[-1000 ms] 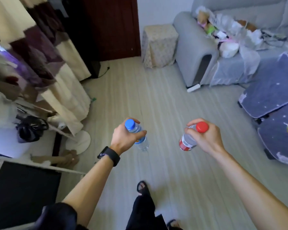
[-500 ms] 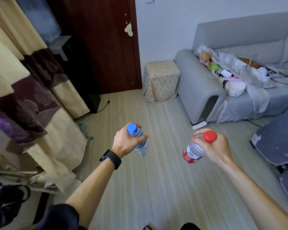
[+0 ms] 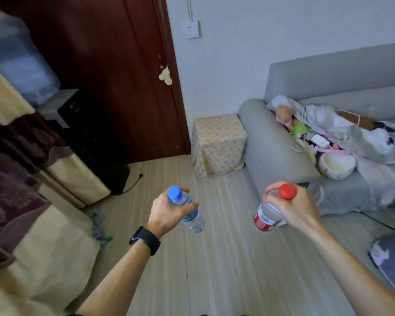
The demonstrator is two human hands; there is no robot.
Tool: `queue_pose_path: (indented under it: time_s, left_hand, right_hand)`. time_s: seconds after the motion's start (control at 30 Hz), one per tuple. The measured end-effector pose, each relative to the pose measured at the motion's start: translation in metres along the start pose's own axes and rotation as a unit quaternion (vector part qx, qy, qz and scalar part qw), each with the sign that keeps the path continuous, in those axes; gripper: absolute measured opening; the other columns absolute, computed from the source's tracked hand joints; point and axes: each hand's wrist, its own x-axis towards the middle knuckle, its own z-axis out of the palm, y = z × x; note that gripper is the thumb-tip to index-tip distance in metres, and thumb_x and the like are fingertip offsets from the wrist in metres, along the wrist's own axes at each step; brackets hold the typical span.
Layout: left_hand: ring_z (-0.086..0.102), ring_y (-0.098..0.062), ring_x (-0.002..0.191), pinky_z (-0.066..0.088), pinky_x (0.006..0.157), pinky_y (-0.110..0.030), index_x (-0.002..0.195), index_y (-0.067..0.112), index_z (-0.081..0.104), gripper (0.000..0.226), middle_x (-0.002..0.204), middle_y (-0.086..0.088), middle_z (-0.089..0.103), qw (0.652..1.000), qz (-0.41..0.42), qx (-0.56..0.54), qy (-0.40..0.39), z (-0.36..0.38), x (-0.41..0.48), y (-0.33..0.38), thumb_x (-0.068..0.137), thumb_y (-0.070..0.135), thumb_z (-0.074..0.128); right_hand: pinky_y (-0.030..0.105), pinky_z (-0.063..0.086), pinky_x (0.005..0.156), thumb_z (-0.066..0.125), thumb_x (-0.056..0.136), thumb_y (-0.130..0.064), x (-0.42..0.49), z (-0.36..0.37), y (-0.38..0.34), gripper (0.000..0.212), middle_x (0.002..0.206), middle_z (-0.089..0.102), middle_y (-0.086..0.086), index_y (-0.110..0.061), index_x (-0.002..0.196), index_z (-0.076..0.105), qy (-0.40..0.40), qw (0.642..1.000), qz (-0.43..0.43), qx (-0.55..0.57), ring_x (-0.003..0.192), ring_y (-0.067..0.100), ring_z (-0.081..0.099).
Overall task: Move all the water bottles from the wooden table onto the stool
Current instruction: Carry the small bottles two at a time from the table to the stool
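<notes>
In the head view, the left hand (image 3: 167,213) is clamped around the neck of a blue-capped water bottle (image 3: 189,213), and the right hand (image 3: 292,209) is wrapped around the shoulder of a red-capped water bottle (image 3: 268,214). Both bottles hang over the floor (image 3: 214,270). The cloth-covered stool (image 3: 218,144) stands ahead, between the two hands. The thin plastic probably dents and feels slick, so a hold just under each cap seems surest.

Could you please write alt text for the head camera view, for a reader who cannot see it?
A person's left hand holds a blue-capped bottle and the right hand a red-capped bottle, both above a pale striped floor. Ahead, a cloth-covered stool stands between a dark red door and a cluttered grey sofa.
</notes>
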Motion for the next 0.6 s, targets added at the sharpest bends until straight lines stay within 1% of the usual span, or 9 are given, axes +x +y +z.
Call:
queue_pose_path:
  time_s: [0.07, 0.1, 0.2, 0.27, 0.3, 0.37, 0.47, 0.53, 0.6]
  left_hand:
    - [0.067, -0.003, 0.086, 0.057, 0.073, -0.024, 0.096, 0.037, 0.064, 0.034, 0.093, 0.013, 0.069, 1.000, -0.012, 0.000, 0.008, 0.006, 0.033, 0.008, 0.071, 0.044, 0.086]
    - [0.067, -0.002, 0.086, 0.057, 0.074, -0.024, 0.095, 0.037, 0.064, 0.034, 0.093, 0.014, 0.069, 1.000, -0.018, 0.000, 0.010, 0.009, 0.052, 0.011, 0.070, 0.044, 0.086]
    - [0.066, -0.001, 0.085, 0.054, 0.073, -0.021, 0.094, 0.035, 0.065, 0.034, 0.091, 0.016, 0.069, 0.999, -0.034, 0.001, 0.015, 0.017, 0.111, 0.018, 0.069, 0.043, 0.086]
    - [0.066, 0.000, 0.084, 0.052, 0.071, -0.018, 0.096, 0.034, 0.066, 0.035, 0.090, 0.016, 0.069, 0.999, -0.040, 0.000, 0.015, 0.021, 0.155, 0.018, 0.068, 0.042, 0.087]
    - [0.066, 0.000, 0.084, 0.053, 0.071, -0.018, 0.096, 0.034, 0.066, 0.035, 0.090, 0.016, 0.070, 0.999, -0.043, -0.003, 0.016, 0.023, 0.178, 0.018, 0.068, 0.041, 0.087]
    - [0.066, 0.000, 0.084, 0.053, 0.071, -0.019, 0.095, 0.034, 0.066, 0.035, 0.090, 0.016, 0.069, 0.999, -0.047, -0.015, 0.018, 0.028, 0.224, 0.016, 0.068, 0.040, 0.087]
    - [0.064, 0.002, 0.084, 0.047, 0.066, -0.012, 0.098, 0.035, 0.065, 0.037, 0.091, 0.017, 0.068, 0.999, -0.050, -0.016, 0.005, 0.032, 0.293, 0.015, 0.068, 0.040, 0.087]
    - [0.064, 0.002, 0.083, 0.044, 0.065, -0.011, 0.098, 0.037, 0.064, 0.039, 0.090, 0.017, 0.069, 0.998, -0.055, -0.009, -0.001, 0.034, 0.338, 0.015, 0.067, 0.044, 0.086]
    - [0.064, 0.002, 0.082, 0.045, 0.066, -0.011, 0.098, 0.038, 0.064, 0.039, 0.089, 0.017, 0.069, 0.998, -0.058, -0.005, -0.010, 0.038, 0.383, 0.018, 0.067, 0.045, 0.085]
  right_hand:
    - [0.006, 0.041, 0.059, 0.080, 0.074, -0.011, 0.039, 0.001, -0.006, 0.015, 0.082, 0.073, -0.011, -0.024, 0.078, 0.075, -0.009, 1.000, -0.002, -0.001, 0.072, -0.010, 0.061]
    - [0.006, 0.041, 0.059, 0.080, 0.074, -0.012, 0.060, 0.002, -0.008, 0.014, 0.082, 0.073, -0.012, -0.025, 0.078, 0.075, -0.012, 1.000, 0.001, -0.003, 0.072, -0.011, 0.061]
    - [0.019, 0.044, 0.065, 0.081, 0.073, -0.017, 0.122, 0.013, -0.012, 0.014, 0.080, 0.073, -0.015, -0.029, 0.076, 0.075, -0.017, 1.000, 0.015, -0.015, 0.080, -0.001, 0.065]
    - [0.021, 0.045, 0.065, 0.081, 0.072, -0.017, 0.167, 0.025, -0.011, 0.014, 0.078, 0.074, -0.016, -0.030, 0.075, 0.075, -0.021, 1.000, 0.012, -0.020, 0.081, 0.002, 0.066]
    - [0.021, 0.045, 0.066, 0.081, 0.072, -0.017, 0.189, 0.033, -0.012, 0.014, 0.078, 0.073, -0.016, -0.030, 0.074, 0.075, -0.022, 1.000, 0.013, -0.019, 0.080, 0.002, 0.066]
    - [0.021, 0.045, 0.066, 0.081, 0.071, -0.016, 0.232, 0.049, -0.016, 0.015, 0.076, 0.073, -0.018, -0.029, 0.074, 0.075, -0.024, 0.999, 0.013, -0.018, 0.079, 0.001, 0.066]
    - [0.021, 0.044, 0.065, 0.081, 0.073, -0.014, 0.289, 0.069, -0.022, 0.016, 0.073, 0.071, -0.022, -0.029, 0.074, 0.075, -0.006, 0.999, 0.030, -0.014, 0.072, -0.007, 0.063]
    - [0.023, 0.044, 0.065, 0.081, 0.074, -0.011, 0.323, 0.081, -0.027, 0.018, 0.071, 0.070, -0.021, -0.028, 0.073, 0.075, -0.006, 1.000, 0.029, -0.009, 0.068, -0.008, 0.061]
    - [0.023, 0.044, 0.066, 0.081, 0.074, -0.010, 0.358, 0.089, -0.033, 0.017, 0.071, 0.071, -0.021, -0.027, 0.072, 0.076, -0.006, 0.999, 0.035, -0.005, 0.070, -0.008, 0.062]
